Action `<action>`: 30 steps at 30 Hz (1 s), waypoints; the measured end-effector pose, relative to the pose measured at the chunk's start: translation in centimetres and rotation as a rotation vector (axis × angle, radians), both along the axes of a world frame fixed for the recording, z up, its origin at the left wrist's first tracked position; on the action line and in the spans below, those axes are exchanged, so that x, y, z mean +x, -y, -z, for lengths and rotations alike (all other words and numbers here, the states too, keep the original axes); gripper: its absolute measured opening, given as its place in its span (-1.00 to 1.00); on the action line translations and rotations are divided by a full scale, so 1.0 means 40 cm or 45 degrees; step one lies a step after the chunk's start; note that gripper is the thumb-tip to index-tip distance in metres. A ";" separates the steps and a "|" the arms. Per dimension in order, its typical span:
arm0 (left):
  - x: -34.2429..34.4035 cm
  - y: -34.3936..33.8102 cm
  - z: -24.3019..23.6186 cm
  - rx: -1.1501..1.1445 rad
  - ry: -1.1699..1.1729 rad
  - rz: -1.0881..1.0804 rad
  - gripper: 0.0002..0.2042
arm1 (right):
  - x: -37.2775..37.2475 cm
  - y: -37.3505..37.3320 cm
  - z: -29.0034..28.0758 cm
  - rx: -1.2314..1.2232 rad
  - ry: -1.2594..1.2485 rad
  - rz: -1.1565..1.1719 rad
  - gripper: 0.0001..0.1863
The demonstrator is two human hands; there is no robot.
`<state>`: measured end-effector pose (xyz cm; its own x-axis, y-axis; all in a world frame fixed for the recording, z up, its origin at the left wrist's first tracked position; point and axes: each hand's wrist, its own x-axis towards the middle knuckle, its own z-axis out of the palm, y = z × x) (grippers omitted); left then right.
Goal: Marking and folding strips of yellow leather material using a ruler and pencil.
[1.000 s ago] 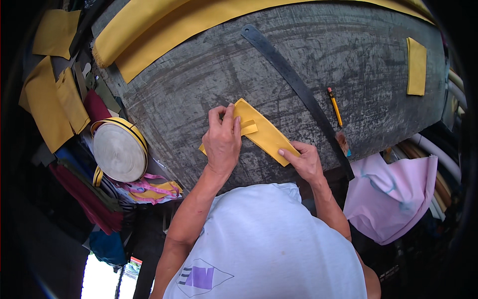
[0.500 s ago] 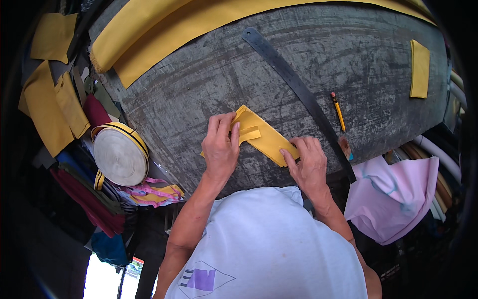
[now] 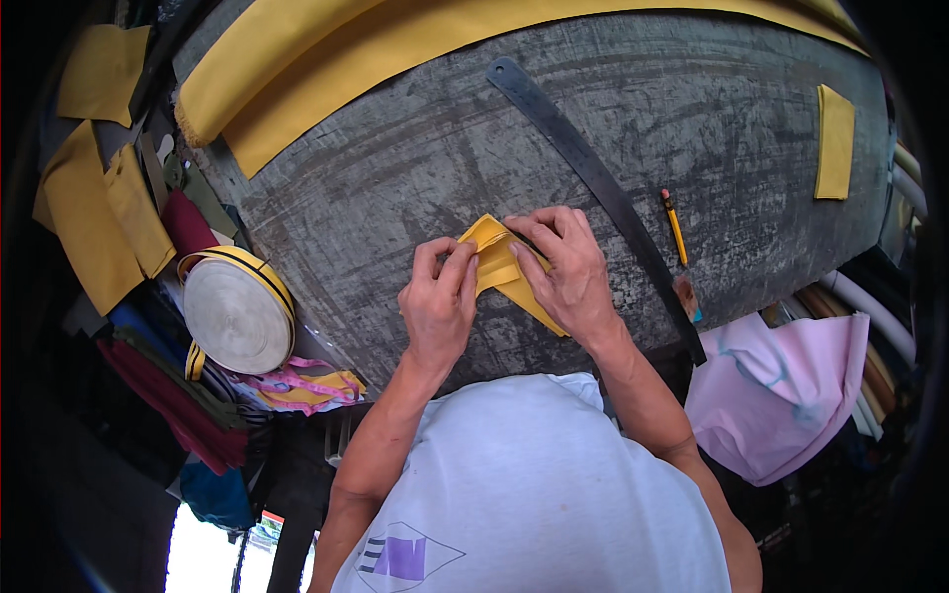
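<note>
Between my hands, above the near part of the grey worktable (image 3: 395,158), is a layered piece of yellow fabric (image 3: 515,290). My left hand (image 3: 439,296) pinches its upper left edge between thumb and fingers. My right hand (image 3: 568,272) grips the top edge on the other side, close to the left fingertips. The fabric's lower end hangs down toward me below the right hand, and part of it is hidden behind that hand. To the right of my hands lies a long dark ruler (image 3: 593,178), slanting across the table.
A yellow pencil (image 3: 676,229) lies right of the ruler. A folded yellow piece (image 3: 834,143) rests at the far right. Long yellow cloth (image 3: 297,89) spans the back edge. At left stand a roll of yellow-black tape (image 3: 238,314) and fabric scraps; pink cloth (image 3: 776,395) hangs at right.
My right hand has moved up and left from the fabric's lower right end to its top edge, beside the left hand. The left hand keeps its hold, shifted slightly.
</note>
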<state>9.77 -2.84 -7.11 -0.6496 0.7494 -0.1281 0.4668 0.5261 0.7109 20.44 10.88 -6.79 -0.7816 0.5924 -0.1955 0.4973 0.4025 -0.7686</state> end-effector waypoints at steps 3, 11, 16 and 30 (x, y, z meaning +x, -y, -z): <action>-0.004 0.009 0.001 0.065 0.035 -0.008 -0.82 | 0.001 0.001 0.004 -0.020 -0.083 -0.047 -0.70; -0.030 -0.017 0.000 0.014 0.241 -0.052 -0.85 | 0.025 0.006 -0.012 -0.120 0.082 0.011 -0.78; -0.022 -0.024 0.024 -0.004 0.167 -0.067 -0.85 | 0.068 0.015 -0.023 -0.131 0.180 0.057 -0.81; -0.018 -0.019 0.018 -0.071 -0.131 0.095 -0.79 | 0.203 0.068 -0.079 -0.352 0.287 0.205 -0.67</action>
<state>9.05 -2.09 -7.84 -0.6044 0.7895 -0.1067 0.5747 0.5248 0.6279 28.55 8.18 -3.64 -0.6020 0.6049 -0.5212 0.7060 0.0983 -0.7014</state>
